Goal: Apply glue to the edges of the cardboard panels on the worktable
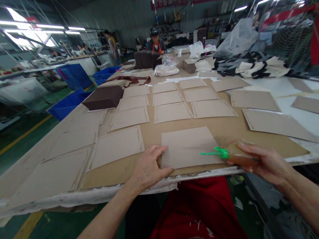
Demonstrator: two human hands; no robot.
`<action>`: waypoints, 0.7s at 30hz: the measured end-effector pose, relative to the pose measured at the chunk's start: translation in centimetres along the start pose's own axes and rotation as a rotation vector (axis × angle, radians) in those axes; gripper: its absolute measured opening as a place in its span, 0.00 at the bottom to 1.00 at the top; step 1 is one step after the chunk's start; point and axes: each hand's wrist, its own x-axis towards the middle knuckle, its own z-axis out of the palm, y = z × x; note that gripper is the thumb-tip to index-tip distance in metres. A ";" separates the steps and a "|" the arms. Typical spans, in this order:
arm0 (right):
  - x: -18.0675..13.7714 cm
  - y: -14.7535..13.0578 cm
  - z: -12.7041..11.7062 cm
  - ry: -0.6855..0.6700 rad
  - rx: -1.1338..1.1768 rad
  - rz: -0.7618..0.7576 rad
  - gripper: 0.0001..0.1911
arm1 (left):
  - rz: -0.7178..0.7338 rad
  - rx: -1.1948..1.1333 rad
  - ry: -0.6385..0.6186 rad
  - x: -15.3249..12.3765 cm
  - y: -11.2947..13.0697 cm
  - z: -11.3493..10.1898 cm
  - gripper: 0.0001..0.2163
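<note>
A flat grey-brown cardboard panel [187, 146] lies at the front edge of the worktable. My left hand [149, 165] rests at the panel's left edge, thumb and fingers spread apart. In my right hand [263, 163] is a squeeze bottle [242, 153] of amber liquid, tilted onto its side. Its green nozzle [212, 153] points left, over the right part of the panel. Whether the tip touches the cardboard I cannot tell. Several similar panels, such as one panel [172, 112] in the middle, lie in rows beyond; some show faint lines along their edges.
A dark brown box [103, 98] stands at the table's left side, near blue bins [71, 104] on the floor. Plastic bags [166, 66] and black-and-white material [254, 67] are piled at the back. A person [156, 45] is at the far end. A large fan [301, 33] stands right.
</note>
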 end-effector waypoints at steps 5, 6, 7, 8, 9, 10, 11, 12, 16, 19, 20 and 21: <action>-0.7 -0.4 0.1 -0.052 -0.027 -0.027 0.21 | -0.035 -0.080 0.009 -0.1 -0.4 0.1 0.31; -0.9 -0.4 0.1 -0.067 -0.033 -0.034 0.21 | -0.040 -0.096 0.012 -0.2 -0.5 0.1 0.32; -1.1 -0.5 0.2 -0.080 -0.039 -0.046 0.21 | -0.042 -0.114 0.013 -0.3 -0.6 0.2 0.32; -1.2 -0.5 0.2 -0.088 -0.042 -0.057 0.21 | -0.039 -0.131 0.012 -0.4 -0.7 0.2 0.32; -1.3 -0.6 0.2 -0.090 -0.039 -0.068 0.21 | -0.031 -0.144 0.012 -0.5 -0.8 0.3 0.31; -1.4 -0.7 0.3 -0.085 -0.030 -0.075 0.21 | -0.022 -0.154 0.014 -0.5 -0.9 0.3 0.31; -1.4 -0.9 0.3 -0.078 -0.014 -0.077 0.21 | -0.015 -0.162 0.022 -0.5 -1.0 0.3 0.30; -1.4 -1.1 0.3 -0.070 0.003 -0.074 0.21 | -0.011 -0.169 0.031 -0.5 -1.0 0.3 0.30; -1.1 -2.3 0.5 -0.061 0.037 -0.028 0.22 | -0.012 -0.165 0.034 -0.2 -1.0 0.4 0.30; -0.8 -2.8 0.6 -0.044 0.035 -0.002 0.23 | -0.013 -0.107 0.013 0.0 -0.9 0.5 0.31; -0.7 -2.9 0.7 -0.028 0.043 0.003 0.24 | -0.013 -0.086 0.008 0.0 -0.8 0.5 0.33; -0.6 -2.9 0.7 -0.013 0.055 0.005 0.24 | -0.008 -0.065 0.007 0.0 -0.8 0.5 0.33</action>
